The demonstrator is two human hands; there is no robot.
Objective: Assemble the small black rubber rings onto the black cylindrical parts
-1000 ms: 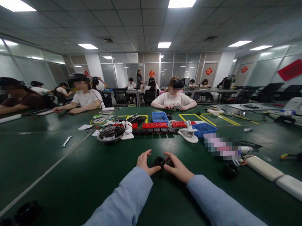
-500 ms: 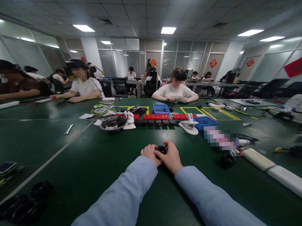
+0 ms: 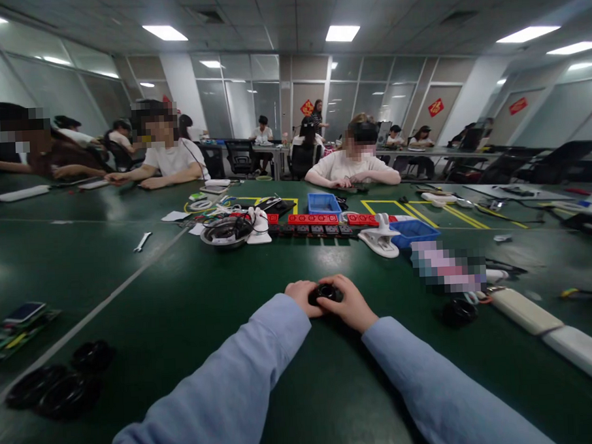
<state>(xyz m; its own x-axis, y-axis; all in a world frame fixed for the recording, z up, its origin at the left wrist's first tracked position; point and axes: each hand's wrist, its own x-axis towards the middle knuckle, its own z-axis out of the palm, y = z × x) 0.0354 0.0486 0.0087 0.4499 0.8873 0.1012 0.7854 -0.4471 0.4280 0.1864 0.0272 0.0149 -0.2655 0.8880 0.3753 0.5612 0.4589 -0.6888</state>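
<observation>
Just ahead of me, a small shiny black ring-shaped roll [image 3: 327, 291] is held low over the green table, its round hole facing up. My left hand [image 3: 302, 298] is closed on its left side, with the fingers partly hidden. My right hand [image 3: 351, 304] curves round the right side, thumb at the near edge and fingers at the far edge. Whether the roll touches the table I cannot tell. Similar black rings [image 3: 68, 392] lie together at the lower left, and another black ring [image 3: 459, 312] lies to the right of my hands.
Beyond my hands stand a red-and-black rack [image 3: 315, 220], blue bins [image 3: 413, 232], a white clamp base [image 3: 379, 241] and a metal bowl [image 3: 226, 235] with cables. A wrench [image 3: 142, 242] and circuit board [image 3: 23, 329] lie left; a long white bar [image 3: 576, 347] lies right. Co-workers sit opposite.
The view has shifted slightly, so the table things sit further right in the picture. Both hands keep hold of the black roll, and the right hand has turned a little around it.
</observation>
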